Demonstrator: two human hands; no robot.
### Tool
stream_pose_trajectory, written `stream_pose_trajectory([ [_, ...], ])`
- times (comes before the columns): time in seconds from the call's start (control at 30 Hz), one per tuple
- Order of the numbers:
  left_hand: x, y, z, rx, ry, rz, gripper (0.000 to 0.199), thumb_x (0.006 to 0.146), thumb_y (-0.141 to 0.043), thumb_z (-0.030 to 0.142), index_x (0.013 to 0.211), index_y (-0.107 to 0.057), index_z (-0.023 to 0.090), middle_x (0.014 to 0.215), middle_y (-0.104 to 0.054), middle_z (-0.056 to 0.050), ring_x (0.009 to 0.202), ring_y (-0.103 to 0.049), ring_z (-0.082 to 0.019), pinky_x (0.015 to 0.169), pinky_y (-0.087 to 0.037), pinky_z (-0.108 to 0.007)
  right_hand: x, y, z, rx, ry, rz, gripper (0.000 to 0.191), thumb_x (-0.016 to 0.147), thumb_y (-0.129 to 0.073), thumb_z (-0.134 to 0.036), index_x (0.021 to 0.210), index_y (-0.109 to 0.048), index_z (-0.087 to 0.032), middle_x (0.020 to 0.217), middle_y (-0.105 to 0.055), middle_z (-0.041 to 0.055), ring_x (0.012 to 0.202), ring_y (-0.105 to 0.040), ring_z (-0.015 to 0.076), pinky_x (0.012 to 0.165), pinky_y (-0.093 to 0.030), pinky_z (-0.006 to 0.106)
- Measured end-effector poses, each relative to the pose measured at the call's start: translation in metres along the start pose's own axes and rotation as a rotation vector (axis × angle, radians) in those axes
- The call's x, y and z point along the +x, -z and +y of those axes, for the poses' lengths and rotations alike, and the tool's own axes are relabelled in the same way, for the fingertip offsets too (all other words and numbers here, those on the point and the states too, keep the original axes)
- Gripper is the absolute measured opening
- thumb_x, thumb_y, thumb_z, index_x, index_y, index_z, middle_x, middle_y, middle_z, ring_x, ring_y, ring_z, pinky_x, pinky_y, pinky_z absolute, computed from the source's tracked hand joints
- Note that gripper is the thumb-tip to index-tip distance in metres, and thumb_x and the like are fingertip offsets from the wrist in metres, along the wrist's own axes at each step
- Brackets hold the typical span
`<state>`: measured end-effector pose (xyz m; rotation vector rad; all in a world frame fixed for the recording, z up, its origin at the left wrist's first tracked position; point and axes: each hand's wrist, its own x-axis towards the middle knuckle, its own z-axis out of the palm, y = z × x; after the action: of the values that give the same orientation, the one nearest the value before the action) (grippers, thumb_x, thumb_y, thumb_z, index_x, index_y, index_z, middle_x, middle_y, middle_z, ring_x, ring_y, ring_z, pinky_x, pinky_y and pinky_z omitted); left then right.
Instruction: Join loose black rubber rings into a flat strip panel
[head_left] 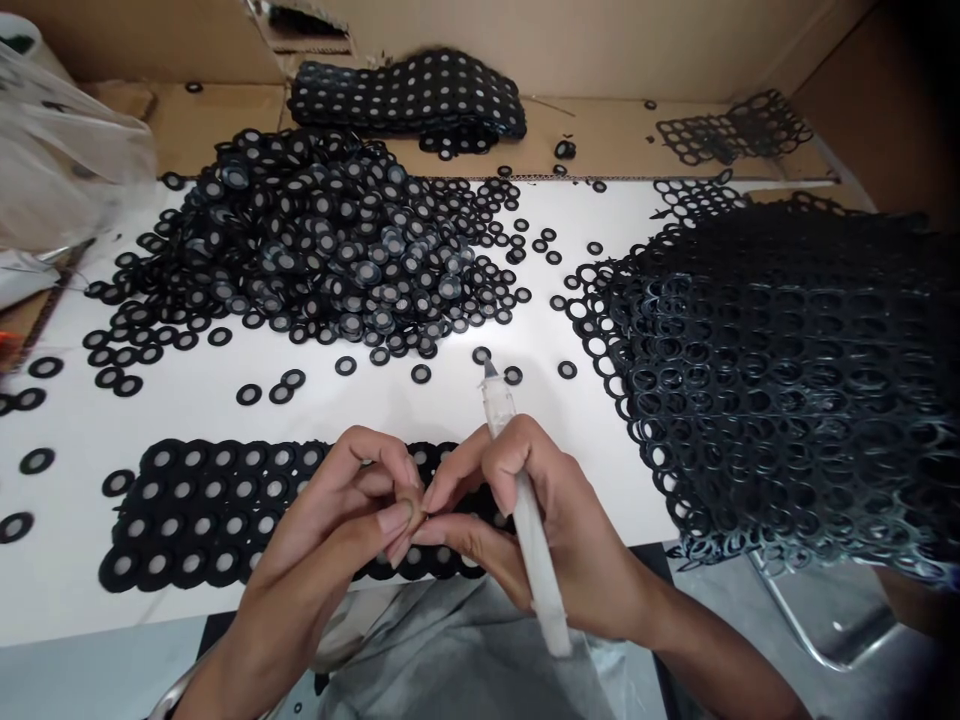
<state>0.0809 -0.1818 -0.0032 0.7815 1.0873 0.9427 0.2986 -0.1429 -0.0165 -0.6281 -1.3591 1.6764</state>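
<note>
My left hand (341, 510) and my right hand (525, 510) meet above a black sheet (187, 525) dotted with grey-centred discs. Both thumbs and fingertips are pinched together; what lies between them is too small to make out. A white pen-like tool (529, 530) with a dark pointed tip is held in my right hand, its tip pointing away from me. The hands cover the middle of the sheet. Beyond them is a large heap of loose black rings with grey centres (322, 240), with single ones scattered around it on the white tabletop (360, 410).
At the right, a thick stack of black perforated sheets (780, 390) hangs over the table edge. A folded dotted sheet (405, 95) lies at the back by the cardboard wall (562, 45). Clear plastic bag (67, 150) at the left. A metal chair frame (817, 640) shows below right.
</note>
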Motion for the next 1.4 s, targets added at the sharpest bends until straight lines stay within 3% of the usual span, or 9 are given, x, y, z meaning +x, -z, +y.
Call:
stream_pose_trajectory([
  [0.2, 0.0, -0.001, 0.001, -0.013, -0.018, -0.014, 0.004, 0.109, -0.072, 0.031, 0.107, -0.069, 0.029, 0.084, -0.059, 0.0, 0.076, -0.054, -0.016, 0.069, -0.048, -0.025, 0.001, -0.001, -0.001, -0.034, 0.006, 0.037, 0.051, 0.096, -0.094, -0.015, 0.101, -0.046, -0.03, 0.113, -0.079, 0.0028, 0.099, -0.082, 0.0205, 0.082, -0.07, 0.032],
  [0.43, 0.003, -0.003, 0.002, -0.036, -0.051, -0.018, 0.002, 0.108, -0.072, 0.03, 0.108, -0.071, 0.03, 0.082, -0.059, 0.0, 0.074, -0.052, -0.015, 0.067, -0.048, -0.025, -0.001, -0.006, -0.002, -0.03, -0.003, 0.096, 0.044, 0.101, -0.087, -0.013, 0.1, -0.046, -0.03, 0.114, -0.081, 0.0036, 0.099, -0.082, 0.0203, 0.081, -0.07, 0.032],
  [0.83, 0.003, -0.014, 0.01, -0.03, -0.055, 0.054, 0.006, 0.111, -0.07, 0.023, 0.106, -0.07, 0.028, 0.082, -0.063, 0.001, 0.077, -0.059, -0.015, 0.071, -0.05, -0.024, -0.002, -0.011, 0.003, -0.015, 0.119, 0.174, 0.062, 0.078, -0.104, -0.008, 0.098, -0.05, -0.03, 0.109, -0.079, 0.0015, 0.085, -0.08, 0.022, 0.067, -0.063, 0.029],
  [0.93, 0.004, -0.012, 0.008, -0.027, -0.07, 0.035, 0.006, 0.11, -0.071, 0.022, 0.108, -0.07, 0.028, 0.082, -0.064, 0.001, 0.076, -0.059, -0.015, 0.071, -0.051, -0.024, -0.003, -0.011, 0.004, -0.033, 0.136, 0.206, 0.064, 0.076, -0.106, -0.009, 0.098, -0.05, -0.031, 0.106, -0.079, 0.0013, 0.083, -0.08, 0.0227, 0.067, -0.065, 0.031],
  [1.17, 0.007, -0.009, 0.006, 0.004, -0.07, 0.039, 0.005, 0.11, -0.075, 0.027, 0.109, -0.07, 0.028, 0.086, -0.067, 0.0, 0.076, -0.062, -0.015, 0.071, -0.052, -0.024, -0.007, -0.006, 0.001, -0.132, 0.118, 0.147, 0.047, 0.095, -0.082, -0.003, 0.102, -0.045, -0.031, 0.11, -0.077, 0.001, 0.096, -0.082, 0.0221, 0.084, -0.07, 0.037],
  [1.4, 0.005, -0.006, 0.005, 0.02, -0.055, 0.039, 0.009, 0.11, -0.076, 0.031, 0.11, -0.068, 0.028, 0.082, -0.065, 0.001, 0.078, -0.061, -0.015, 0.071, -0.051, -0.025, -0.007, -0.006, 0.003, -0.171, 0.158, 0.144, 0.043, 0.099, -0.08, -0.009, 0.102, -0.043, -0.032, 0.109, -0.077, 0.002, 0.099, -0.084, 0.0228, 0.088, -0.074, 0.041],
])
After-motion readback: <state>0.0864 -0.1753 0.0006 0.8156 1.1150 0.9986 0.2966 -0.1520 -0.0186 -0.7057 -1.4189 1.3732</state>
